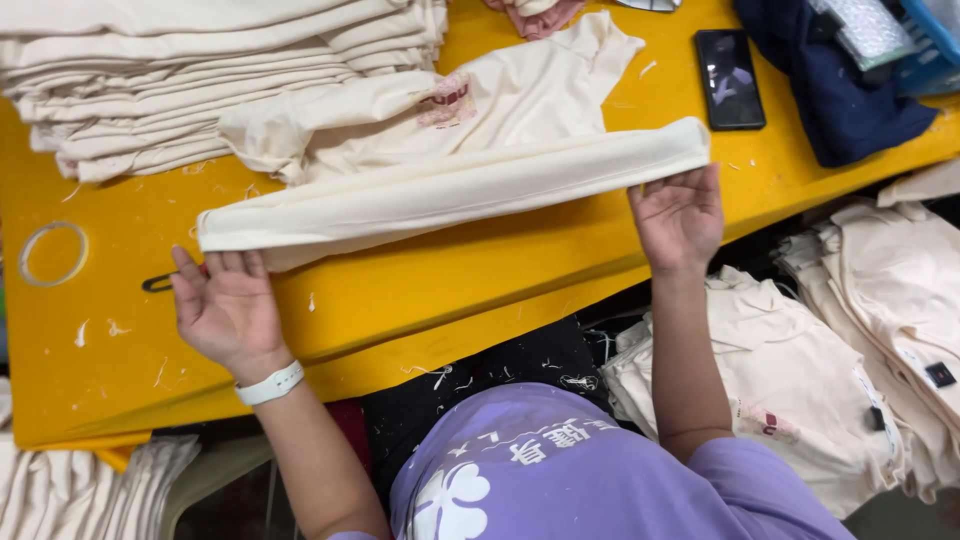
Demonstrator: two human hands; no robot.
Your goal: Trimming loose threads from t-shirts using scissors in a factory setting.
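A cream garment lies on the yellow table, its near edge folded over into a long roll. My left hand, with a white wristband, holds the roll's left end, palm up, fingers under the cloth. My right hand grips the right end in the same way. The garment's far part, with a small red print, spreads towards the back of the table.
A tall stack of folded cream garments sits at the back left. A black phone and dark blue cloth lie at the back right. A tape ring rests at the left. More cream garments are piled below the table's right.
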